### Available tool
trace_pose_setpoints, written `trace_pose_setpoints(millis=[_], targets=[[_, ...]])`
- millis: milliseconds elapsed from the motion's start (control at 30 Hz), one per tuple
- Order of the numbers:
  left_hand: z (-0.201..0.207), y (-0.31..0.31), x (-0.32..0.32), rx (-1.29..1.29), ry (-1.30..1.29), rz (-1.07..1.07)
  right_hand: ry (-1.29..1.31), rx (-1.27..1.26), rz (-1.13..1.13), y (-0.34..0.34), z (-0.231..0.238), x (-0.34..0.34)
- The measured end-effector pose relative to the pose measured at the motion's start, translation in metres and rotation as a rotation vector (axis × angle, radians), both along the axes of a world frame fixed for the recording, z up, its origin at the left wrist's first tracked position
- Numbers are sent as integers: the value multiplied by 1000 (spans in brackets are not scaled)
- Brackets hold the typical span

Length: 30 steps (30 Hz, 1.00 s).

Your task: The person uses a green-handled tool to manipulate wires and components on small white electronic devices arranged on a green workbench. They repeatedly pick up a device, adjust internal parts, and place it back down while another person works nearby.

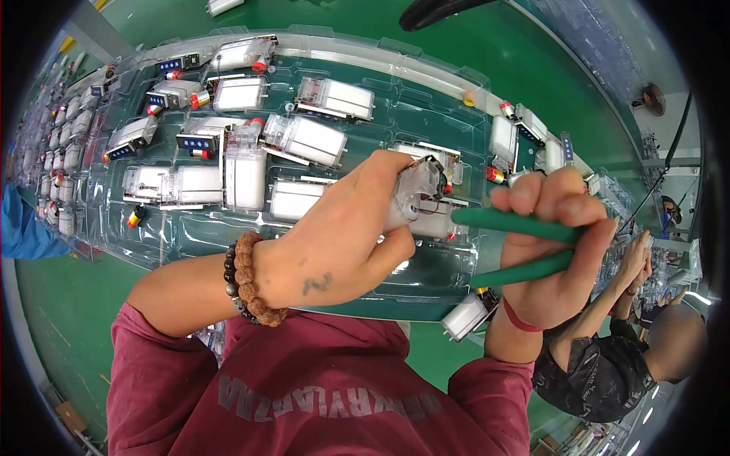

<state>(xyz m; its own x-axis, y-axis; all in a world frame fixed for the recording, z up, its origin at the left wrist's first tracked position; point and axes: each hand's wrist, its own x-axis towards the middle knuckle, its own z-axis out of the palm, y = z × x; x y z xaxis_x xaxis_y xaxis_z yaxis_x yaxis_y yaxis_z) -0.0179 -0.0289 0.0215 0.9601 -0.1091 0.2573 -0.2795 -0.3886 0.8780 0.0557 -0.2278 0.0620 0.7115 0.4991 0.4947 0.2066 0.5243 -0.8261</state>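
Observation:
My left hand (327, 243), with bead bracelets at its wrist, is closed around a clear-and-white plastic device (414, 194). A dark part shows at the device's upper end, and the palm side of the grip is hidden. To the right, my right hand (555, 258) is raised with curled fingers round a green two-armed tool (525, 222). The tool's arms spread apart toward the left, close to the device but not visibly touching it. Its joined end is hidden in the hand, so its exact kind does not show.
Several similar white units (315, 140) lie in a clear plastic tray (182, 239) in front of me. Another unit (465, 315) sits at the near right edge. Past it, a co-worker in a dark shirt (597, 380) has raised hands. More filled trays (65, 159) stand at left.

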Motion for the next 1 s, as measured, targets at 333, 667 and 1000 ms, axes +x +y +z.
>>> trace_pose_setpoints(millis=[333, 667, 1000], targets=[[-2, 1, 0, 47, -95, -21, -177, -213, -67, 6, -2, -5], [-4, 1, -2, 99, -61, -5, -291, -192, -95, 4, -7, -4], [-6, 2, -3, 118, -92, -13, -338, -267, -148, 8, -8, -5]])
